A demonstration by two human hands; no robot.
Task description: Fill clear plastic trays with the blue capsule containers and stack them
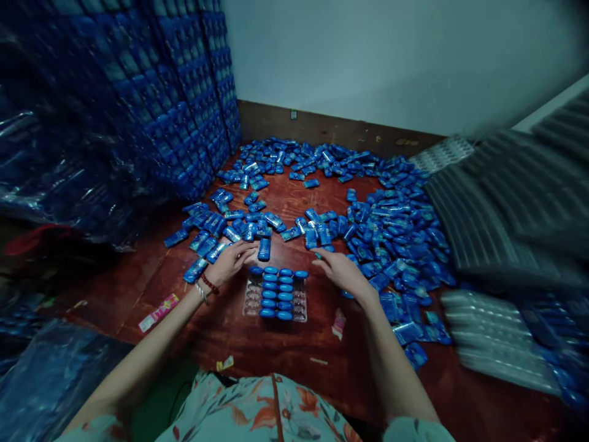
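A clear plastic tray [253, 308] with rounded hollows lies on the table in front of me. Blue oval wrapped pieces [277, 294] fill its two middle columns, and a few more sit at the ends of its top row. My left hand [232, 261] is just past the tray's far left corner, fingers stretched toward a single blue packet [264, 249]. Beyond the far right corner, my right hand [339, 270] has its fingers extended and apart, tips beside the loose packets. No held piece shows in either hand.
Loose blue packets [391, 230] spread over the red-brown table [294, 344]. Tall stacks of filled trays [184, 104] stand at left. Empty trays [497, 337] are piled at right. A pink wrapper [159, 312] and other scraps lie nearby. A wall [396, 61] closes the back.
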